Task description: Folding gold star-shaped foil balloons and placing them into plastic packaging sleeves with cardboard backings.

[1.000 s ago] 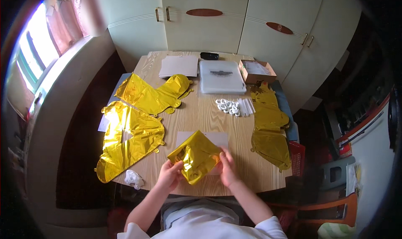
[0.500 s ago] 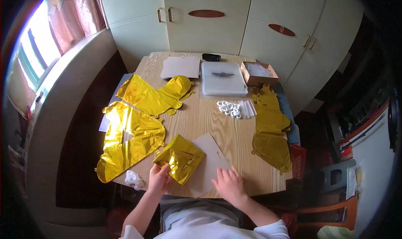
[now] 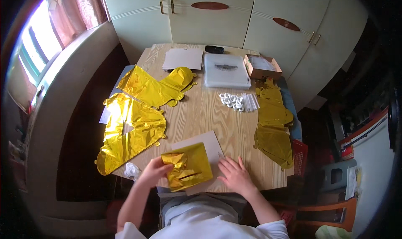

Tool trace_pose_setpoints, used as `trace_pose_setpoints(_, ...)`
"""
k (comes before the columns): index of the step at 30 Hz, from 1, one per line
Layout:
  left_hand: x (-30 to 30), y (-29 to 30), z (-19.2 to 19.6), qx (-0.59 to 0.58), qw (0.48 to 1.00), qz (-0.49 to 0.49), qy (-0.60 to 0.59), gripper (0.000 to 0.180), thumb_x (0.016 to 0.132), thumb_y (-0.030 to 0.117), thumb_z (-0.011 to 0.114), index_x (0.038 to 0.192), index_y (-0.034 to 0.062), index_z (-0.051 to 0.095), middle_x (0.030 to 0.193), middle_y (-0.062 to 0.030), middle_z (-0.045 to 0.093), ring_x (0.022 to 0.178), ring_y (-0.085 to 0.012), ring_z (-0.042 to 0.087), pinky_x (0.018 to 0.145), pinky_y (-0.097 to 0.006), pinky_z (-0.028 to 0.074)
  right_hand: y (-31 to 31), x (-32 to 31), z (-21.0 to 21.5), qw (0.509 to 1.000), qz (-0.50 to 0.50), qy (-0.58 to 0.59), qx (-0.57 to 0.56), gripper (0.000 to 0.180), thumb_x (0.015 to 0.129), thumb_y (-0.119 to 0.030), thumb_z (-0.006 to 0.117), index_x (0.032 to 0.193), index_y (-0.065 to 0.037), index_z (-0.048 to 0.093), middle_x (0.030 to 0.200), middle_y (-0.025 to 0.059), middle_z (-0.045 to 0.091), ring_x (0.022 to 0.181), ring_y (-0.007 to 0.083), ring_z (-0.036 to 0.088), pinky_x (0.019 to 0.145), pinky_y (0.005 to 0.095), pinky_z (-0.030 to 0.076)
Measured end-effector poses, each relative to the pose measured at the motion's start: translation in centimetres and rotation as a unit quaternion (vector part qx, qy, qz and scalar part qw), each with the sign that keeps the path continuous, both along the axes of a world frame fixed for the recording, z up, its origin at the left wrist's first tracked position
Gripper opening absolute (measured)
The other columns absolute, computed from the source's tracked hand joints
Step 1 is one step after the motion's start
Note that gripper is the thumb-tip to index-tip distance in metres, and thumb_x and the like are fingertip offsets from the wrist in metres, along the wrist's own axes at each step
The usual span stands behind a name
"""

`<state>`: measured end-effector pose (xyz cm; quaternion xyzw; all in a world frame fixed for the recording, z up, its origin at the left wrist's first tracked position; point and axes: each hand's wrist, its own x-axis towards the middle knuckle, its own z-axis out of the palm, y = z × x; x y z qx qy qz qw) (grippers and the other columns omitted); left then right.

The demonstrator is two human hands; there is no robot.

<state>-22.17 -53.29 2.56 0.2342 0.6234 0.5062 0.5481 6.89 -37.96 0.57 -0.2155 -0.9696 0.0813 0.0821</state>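
My left hand pinches the left edge of a folded gold foil balloon, thumb on top. The folded foil is a roughly square packet with a dark slit-like crease. It lies over a pale grey card sheet, whose top and right side show beyond it. My right hand rests on the card's right edge with fingers spread, holding nothing. Beside my left wrist is a crumpled piece of white plastic.
Flat gold foil balloons lie at the left, another at the right. White rings and clear tubes sit right of centre. Behind are card sheets, clear plastic bags, an open box and a black object.
The folded foil and the card beneath have turned and come more square to me. My left hand has moved slightly left along the foil; my right hand now lies flatter at the card's edge.
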Motion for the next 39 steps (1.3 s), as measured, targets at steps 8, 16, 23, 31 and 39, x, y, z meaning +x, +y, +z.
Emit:
trace_pose_setpoints(8, -4.2, 10.0, 0.7, -0.124, 0.902, -0.360, 0.203, 0.033, 0.092, 0.017, 0.064, 0.121, 0.0019, 0.057, 0.101, -0.0052, 0.065, 0.092, -0.0138, 0.063, 0.079, -0.031, 0.054, 3.4, -0.3, -1.5, 0.993, 0.028, 0.046, -0.108, 0.066, 0.088, -0.033, 0.065, 0.142, -0.008, 0.038, 0.145, 0.0104, 0.043, 0.137, 0.0271, 0.037, 0.115, 0.0538, 0.023)
trace_pose_setpoints(16, -2.3, 16.8, -0.5, -0.056, 0.827, -0.415, 0.375, 0.057, 0.084, 0.019, 0.069, 0.132, 0.0058, 0.042, 0.104, -0.0155, 0.066, 0.095, -0.0253, 0.065, 0.079, -0.035, 0.053, 3.5, -0.6, -1.4, 0.990, 0.043, 0.071, -0.112, 0.069, 0.089, -0.040, 0.062, 0.144, -0.007, 0.037, 0.146, 0.0124, 0.041, 0.139, 0.0289, 0.034, 0.116, 0.0538, 0.021)
trace_pose_setpoints(23, -1.8, 16.6, -1.0, 0.022, 0.777, -0.459, 0.430, 0.073, 0.082, 0.015, 0.067, 0.142, 0.0078, 0.027, 0.098, -0.0233, 0.067, 0.091, -0.0369, 0.067, 0.077, -0.043, 0.052, 5.5, -4.4, -1.7, 0.988, 0.086, 0.097, -0.081, 0.053, 0.093, -0.031, 0.055, 0.139, -0.007, 0.044, 0.147, 0.0141, 0.041, 0.138, 0.0308, 0.035, 0.115, 0.0541, 0.021)
trace_pose_setpoints(31, 0.9, 15.6, 1.6, 0.031, 0.704, -0.380, 0.600, 0.084, 0.079, 0.026, 0.072, 0.148, 0.0107, 0.027, 0.112, -0.0190, 0.064, 0.104, -0.0371, 0.061, 0.085, -0.047, 0.048, 5.7, -6.2, -2.0, 0.995, 0.092, 0.002, -0.041, 0.055, 0.092, -0.031, 0.056, 0.138, -0.006, 0.045, 0.147, 0.0134, 0.040, 0.141, 0.0286, 0.031, 0.116, 0.0522, 0.021)
trace_pose_setpoints(39, 4.9, 5.3, -0.4, 0.123, 0.715, -0.212, 0.655, 0.081, 0.080, 0.040, 0.071, 0.141, -0.0013, 0.037, 0.147, -0.0248, 0.035, 0.138, -0.0384, 0.033, 0.112, -0.049, 0.028, 5.6, -6.2, -2.2, 0.995, 0.094, 0.040, -0.016, 0.061, 0.090, -0.035, 0.058, 0.139, -0.001, 0.043, 0.149, 0.0165, 0.038, 0.142, 0.0295, 0.030, 0.116, 0.0456, 0.022)
